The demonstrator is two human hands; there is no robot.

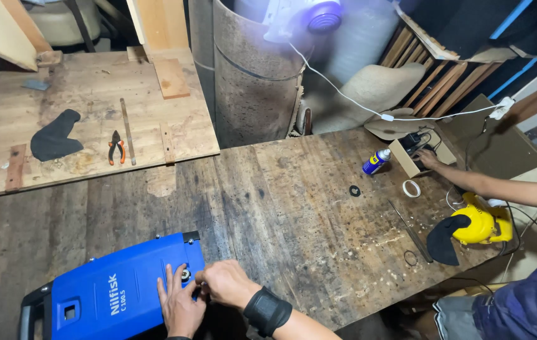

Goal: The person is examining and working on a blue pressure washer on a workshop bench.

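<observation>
A blue machine housing [117, 296] is laid flat at the near left corner of the dark wooden workbench [281, 208], its long axis running from the lower left up toward the right, with the black-trimmed end pointed at the middle of the bench. Its lower left end is cut off by the frame edge.

The left hand [179, 303] is pressed flat on the blue cover, fingers spread, beside a small round fitting [186, 274]. The right hand [225, 283], a black wrist strap [267, 310] worn behind it, is curled at that same fitting; whether anything is pinched in its fingers cannot be told.

One housing is seen, and one each of the rest: a blue spray can [376, 162] lying on its side, a roll of white tape [412, 188], a small black disc [355, 191], a thin metal bar [410, 238], and a yellow blower [479, 225] with a black nozzle at the far right edge. A second person's hand [429, 158] is reached into a small cardboard box [414, 154] there.

On the lighter plywood board [86, 113] at the upper left, one pair of orange-handled pliers [115, 147] and one black cloth piece [54, 135] are laid — well apart from the housing. Between the housing and the right-hand clutter, a broad stretch of bare bench is left open.
</observation>
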